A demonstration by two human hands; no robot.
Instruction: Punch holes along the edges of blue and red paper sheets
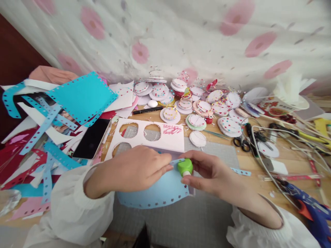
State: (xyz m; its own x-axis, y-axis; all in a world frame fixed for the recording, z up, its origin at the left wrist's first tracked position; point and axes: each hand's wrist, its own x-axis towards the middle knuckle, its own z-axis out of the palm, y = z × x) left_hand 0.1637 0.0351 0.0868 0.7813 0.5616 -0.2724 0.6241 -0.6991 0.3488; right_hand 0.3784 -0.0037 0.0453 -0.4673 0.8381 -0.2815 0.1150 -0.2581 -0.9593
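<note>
A light blue sheet of paper with small flower-shaped holes along its edge is held up in front of me. My left hand has its fingers closed on the sheet's upper edge. In my right hand is a green craft paper punch, gripped between thumb and fingers at the sheet's right edge. Behind the hands lies a white card with large round cutouts and red scribbles. Part of the blue sheet is hidden under my left hand.
Paper scraps, a punched blue sheet and a phone lie left. Several stacked paper discs line the back, near a black pen. Scissors, a white cable and a blue glue gun are right.
</note>
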